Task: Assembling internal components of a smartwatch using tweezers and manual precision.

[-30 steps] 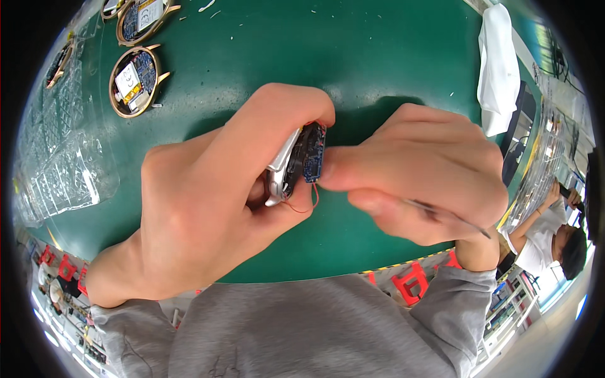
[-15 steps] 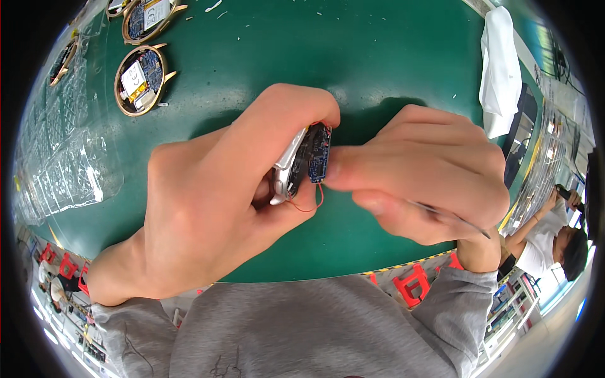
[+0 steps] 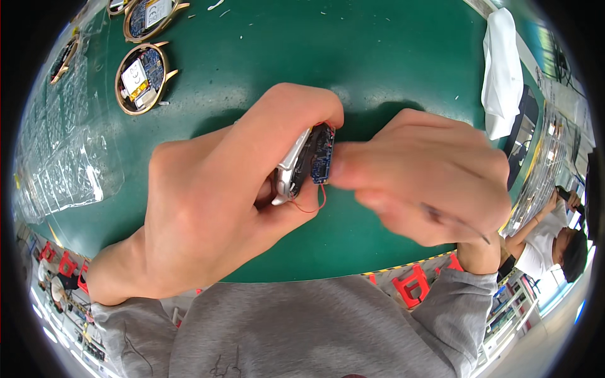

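My left hand [image 3: 201, 195] is closed around a silver watch case [image 3: 287, 170] tilted on its side above the table. From the open side of that case a blue circuit board [image 3: 323, 154] stands out, with a thin red wire [image 3: 324, 200] looping below it. The fingertips of my right hand [image 3: 428, 176] touch or nearly touch the board's right edge. A thin pointed metal tool [image 3: 463, 230] is tucked in the right hand, its tip sticking out toward the wrist; motion blurs these fingers, and the rest of the tool is hidden.
Gold watch cases [image 3: 116, 88] with boards and white batteries lie at the upper left of the green table [image 3: 391, 57]. Clear plastic trays [image 3: 75, 167] sit along the left. A white cloth-like piece [image 3: 501, 75] lies at the right, beside a dark flat object [image 3: 522, 126]. Another person [image 3: 548, 242] is farther right.
Both hands and the watch case have shifted very slightly to the right in the picture. The right hand's fingers have moved a little against the board and look more blurred. The grip is unchanged.
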The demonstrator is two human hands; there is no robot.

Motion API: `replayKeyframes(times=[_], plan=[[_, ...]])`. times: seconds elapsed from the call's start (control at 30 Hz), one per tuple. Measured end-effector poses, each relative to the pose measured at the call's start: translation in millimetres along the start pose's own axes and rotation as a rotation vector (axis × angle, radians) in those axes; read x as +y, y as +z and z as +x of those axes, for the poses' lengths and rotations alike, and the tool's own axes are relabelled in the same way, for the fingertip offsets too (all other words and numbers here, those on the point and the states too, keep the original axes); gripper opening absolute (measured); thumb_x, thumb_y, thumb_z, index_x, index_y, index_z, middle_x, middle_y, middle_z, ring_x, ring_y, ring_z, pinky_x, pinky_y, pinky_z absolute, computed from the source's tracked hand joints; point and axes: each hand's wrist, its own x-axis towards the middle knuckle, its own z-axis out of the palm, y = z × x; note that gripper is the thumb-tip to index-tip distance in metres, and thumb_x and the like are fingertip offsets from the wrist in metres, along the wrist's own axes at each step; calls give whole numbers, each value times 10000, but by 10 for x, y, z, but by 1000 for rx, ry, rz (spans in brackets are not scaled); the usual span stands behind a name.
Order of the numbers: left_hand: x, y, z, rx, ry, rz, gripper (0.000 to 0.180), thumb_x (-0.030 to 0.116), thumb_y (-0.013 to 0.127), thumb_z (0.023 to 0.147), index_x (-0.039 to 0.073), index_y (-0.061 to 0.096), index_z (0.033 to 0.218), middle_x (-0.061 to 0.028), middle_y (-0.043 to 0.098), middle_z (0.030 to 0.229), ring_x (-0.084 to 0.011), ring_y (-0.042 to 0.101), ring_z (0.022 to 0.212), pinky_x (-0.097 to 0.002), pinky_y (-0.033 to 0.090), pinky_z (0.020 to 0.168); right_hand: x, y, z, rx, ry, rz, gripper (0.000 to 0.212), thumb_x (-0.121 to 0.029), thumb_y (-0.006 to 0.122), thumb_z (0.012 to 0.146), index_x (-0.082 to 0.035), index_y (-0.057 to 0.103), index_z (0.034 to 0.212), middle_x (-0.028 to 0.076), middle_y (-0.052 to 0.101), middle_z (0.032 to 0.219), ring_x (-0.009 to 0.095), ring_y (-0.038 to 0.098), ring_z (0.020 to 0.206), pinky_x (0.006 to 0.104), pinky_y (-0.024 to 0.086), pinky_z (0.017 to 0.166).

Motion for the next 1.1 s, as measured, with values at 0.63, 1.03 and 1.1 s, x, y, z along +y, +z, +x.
replayKeyframes(times=[0.63, 1.03, 1.1], plan=[[15, -16, 31, -32, -53, -41, 411, 51, 813, 767, 2, 612, 1121, -72, 674, 1001, -97, 666, 780, -216, 562, 614, 26, 3, 26, -9, -30, 82, 245, 40, 665, 646, 90, 704, 882, 225, 726, 835, 234, 684, 582, 287, 510, 507], [23, 6, 52, -29, -57, -57, 405, 15, 795, 760, -17, 610, 1118, -78, 664, 1014, -99, 651, 827, -209, 559, 639, 10, -68, -17, -55, -13, 80, 228, -50, 636, 821, 126, 692, 955, 262, 724, 931, 253, 676, 584, 305, 499, 510], [14, -2, 49, -30, -66, -57, 417, 26, 801, 757, -27, 606, 1122, -81, 662, 1025, -104, 650, 845, -215, 560, 666, -2, -87, -8, -70, 17, 74, 231, -67, 643, 843, 125, 693, 961, 258, 725, 939, 250, 670, 584, 308, 498, 521]])
